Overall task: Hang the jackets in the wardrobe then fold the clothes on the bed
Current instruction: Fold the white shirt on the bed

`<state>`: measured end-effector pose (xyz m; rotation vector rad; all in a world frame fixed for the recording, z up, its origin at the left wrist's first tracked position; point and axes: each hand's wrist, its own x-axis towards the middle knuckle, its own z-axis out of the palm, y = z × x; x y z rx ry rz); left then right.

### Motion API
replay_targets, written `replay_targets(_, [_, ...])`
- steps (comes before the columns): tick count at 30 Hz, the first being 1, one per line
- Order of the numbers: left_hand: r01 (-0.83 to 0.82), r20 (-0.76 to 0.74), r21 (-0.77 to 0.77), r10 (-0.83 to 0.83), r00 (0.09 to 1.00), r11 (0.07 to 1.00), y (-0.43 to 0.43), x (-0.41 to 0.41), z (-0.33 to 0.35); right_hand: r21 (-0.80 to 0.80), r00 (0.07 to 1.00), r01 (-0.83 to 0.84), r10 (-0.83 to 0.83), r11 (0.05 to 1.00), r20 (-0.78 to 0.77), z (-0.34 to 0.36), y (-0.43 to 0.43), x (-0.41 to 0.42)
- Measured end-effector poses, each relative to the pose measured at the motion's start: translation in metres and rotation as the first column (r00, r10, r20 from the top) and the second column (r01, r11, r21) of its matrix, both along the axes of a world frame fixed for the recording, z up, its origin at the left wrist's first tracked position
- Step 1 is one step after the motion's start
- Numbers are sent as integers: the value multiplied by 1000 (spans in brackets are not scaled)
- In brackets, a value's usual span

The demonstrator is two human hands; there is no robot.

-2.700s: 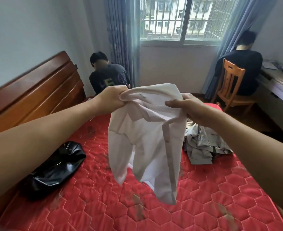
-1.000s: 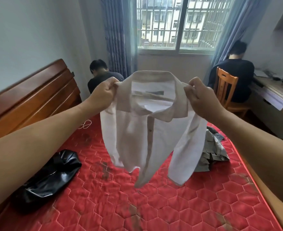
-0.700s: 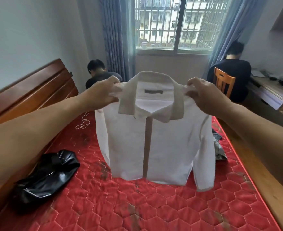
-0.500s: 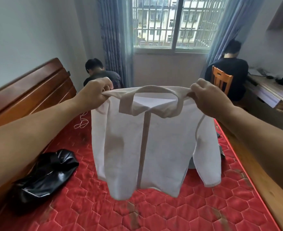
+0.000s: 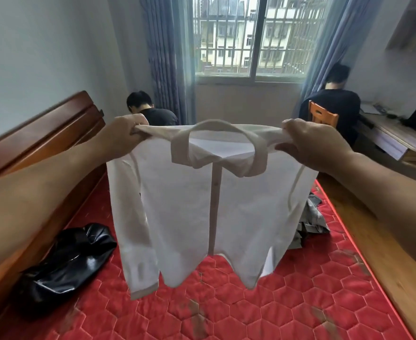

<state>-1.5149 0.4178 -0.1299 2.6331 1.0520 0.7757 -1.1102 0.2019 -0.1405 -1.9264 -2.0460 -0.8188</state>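
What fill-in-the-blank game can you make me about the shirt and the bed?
The shirt held up by the left hand and the right hand is ____.
The mattress below it is ____.
The shiny bundle lying on the mattress is ____.
The chair near the window is made of ____.
Missing words: white, red, black, wood.

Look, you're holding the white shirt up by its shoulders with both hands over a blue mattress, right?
Not quite. The head view shows the mattress is red, not blue. The rest is right: the left hand and right hand grip the white shirt by its shoulders, over the mattress.
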Motion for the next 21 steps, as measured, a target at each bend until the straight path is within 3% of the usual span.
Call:
replay_targets(3, [70,26,-137,-67,997,988,-4,-5,7,-15,978,13,-16,1000,-208,-6,0,3])
replay_targets(7, [110,73,-301,-92,993,947,-7,-16,13,21,796,168,-123,986,-592,-11,4,3])
replay_targets(10, [98,110,-233,-74,991,968,-8,-20,12,48,631,225,-108,973,-768,-10,4,-6])
replay_targets(12, [81,119,-145,-64,991,986,-10,-20,11,76,573,224,-69,972,-817,-8,3,-9])
replay_targets(15, [61,158,-108,-44,986,992,-13,-22,11,153,653,218,-28,964,-757,-1,-2,-12])
replay_targets(18, [38,236,-115,-10,972,993,-15,-25,11,222,840,157,-12,962,-543,3,-12,-11])
replay_targets(21, [38,274,-105,-8,962,994,-18,-26,6,228,916,157,-55,961,-398,1,-19,-14])
